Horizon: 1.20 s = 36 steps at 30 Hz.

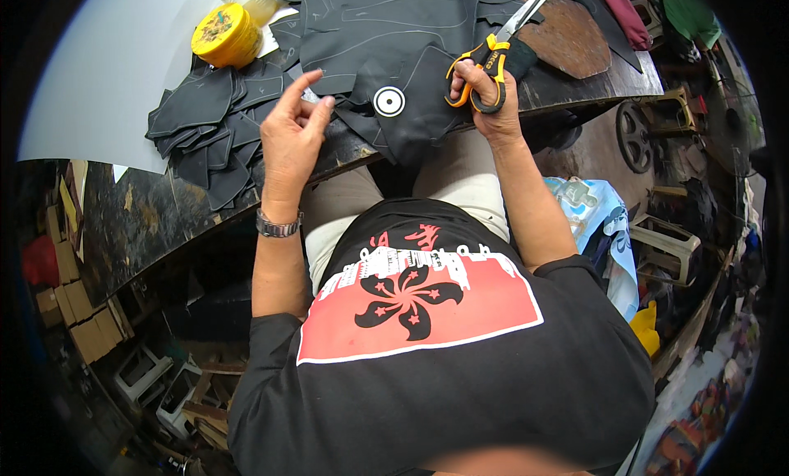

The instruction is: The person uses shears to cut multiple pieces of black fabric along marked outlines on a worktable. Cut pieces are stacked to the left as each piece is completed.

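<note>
Black shirt [444, 394], scissors [496, 55] — long axis diagonal, blades toward far right

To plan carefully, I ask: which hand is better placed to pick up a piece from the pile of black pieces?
Probably the left hand: it looks empty and is close to the pile of black pieces, while the right hand, farther away, holds the scissors.

This looks like a workshop for cutting sheet material: a worn, stained table [144, 203] bears dark sheets [386, 34] with pale drawn outlines, a heap of cut pieces [196, 106] at left and scissors [496, 58] at right, near a spoked wheel [634, 137].
</note>
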{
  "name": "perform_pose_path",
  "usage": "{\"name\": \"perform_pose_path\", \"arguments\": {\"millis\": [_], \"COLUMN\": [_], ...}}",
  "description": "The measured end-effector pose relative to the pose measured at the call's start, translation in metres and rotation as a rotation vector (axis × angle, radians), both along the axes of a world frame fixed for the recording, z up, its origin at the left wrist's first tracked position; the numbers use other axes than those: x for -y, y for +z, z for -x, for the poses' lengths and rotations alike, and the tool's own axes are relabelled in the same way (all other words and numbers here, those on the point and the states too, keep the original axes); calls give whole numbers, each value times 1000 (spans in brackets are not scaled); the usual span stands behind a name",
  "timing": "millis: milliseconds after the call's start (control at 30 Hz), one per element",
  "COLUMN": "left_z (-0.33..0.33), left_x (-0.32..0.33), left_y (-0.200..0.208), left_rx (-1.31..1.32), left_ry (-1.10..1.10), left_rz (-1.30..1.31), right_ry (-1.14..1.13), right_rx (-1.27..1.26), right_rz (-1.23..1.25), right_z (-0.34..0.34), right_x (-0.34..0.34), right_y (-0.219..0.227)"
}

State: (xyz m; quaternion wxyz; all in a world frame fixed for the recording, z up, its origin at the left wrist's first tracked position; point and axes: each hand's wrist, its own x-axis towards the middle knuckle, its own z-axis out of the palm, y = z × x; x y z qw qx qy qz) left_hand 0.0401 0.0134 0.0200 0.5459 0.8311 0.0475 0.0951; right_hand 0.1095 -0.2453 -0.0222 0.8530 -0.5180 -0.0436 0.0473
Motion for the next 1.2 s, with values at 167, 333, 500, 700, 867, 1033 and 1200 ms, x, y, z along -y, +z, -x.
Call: {"name": "perform_pose_path", "arguments": {"millis": [167,333,500,700,867,1033,1200], "left_z": [-37,-73,-77,-61,-79,-71,-58], "left_x": [16,56,74,50,-3,-38,-41], "left_y": [16,2,-3,15,29,5,-17], "left_rx": [370,17,2,177,534,357,326], "left_ry": [-250,-413,-422,-298,66,92,113], "left_rz": [-365,-664,-600,-408,43,-79,132], "right_ry": [6,-8,9,10,136,374,492], "right_rx": [-2,4,48,54,180,-127,-302], "right_rz": [11,3,5,-6,120,105,75], "right_z": [1,2,3,16,27,52,67], "right_x": [1,1,4,7,8,-15,-35], "right_y": [0,-4,-5,17,45,42,21]}}
